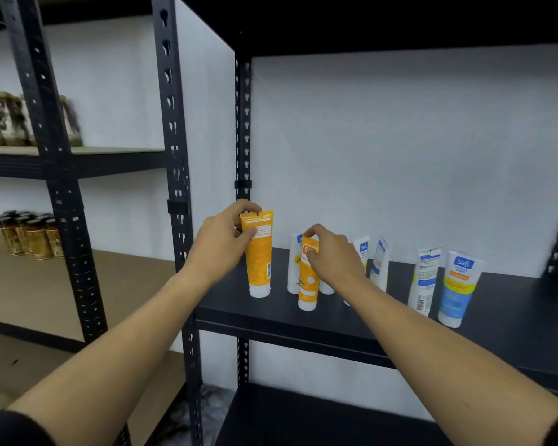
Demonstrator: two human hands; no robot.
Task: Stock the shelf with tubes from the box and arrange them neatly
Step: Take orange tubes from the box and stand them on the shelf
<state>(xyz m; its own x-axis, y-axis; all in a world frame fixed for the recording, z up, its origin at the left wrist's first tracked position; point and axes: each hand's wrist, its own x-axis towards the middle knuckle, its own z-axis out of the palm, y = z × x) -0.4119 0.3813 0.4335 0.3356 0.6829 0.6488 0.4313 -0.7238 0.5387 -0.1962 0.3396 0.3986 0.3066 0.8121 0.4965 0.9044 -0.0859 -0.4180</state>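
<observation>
Tubes are standing cap-down for stability: our left hand (221, 244) is gripping one orange tube (259, 252), our right hand (331, 252) seemingly pinching another (307, 281), squaring them on the shelf (271, 312).

Only brand I can actually read is "Safi", clearest on the blue and yellow tube (457, 286) at the right end of the black shelf (512, 304). Same logo's on a white tube (363, 249) further back; the small print and barcodes are too blurry
</observation>
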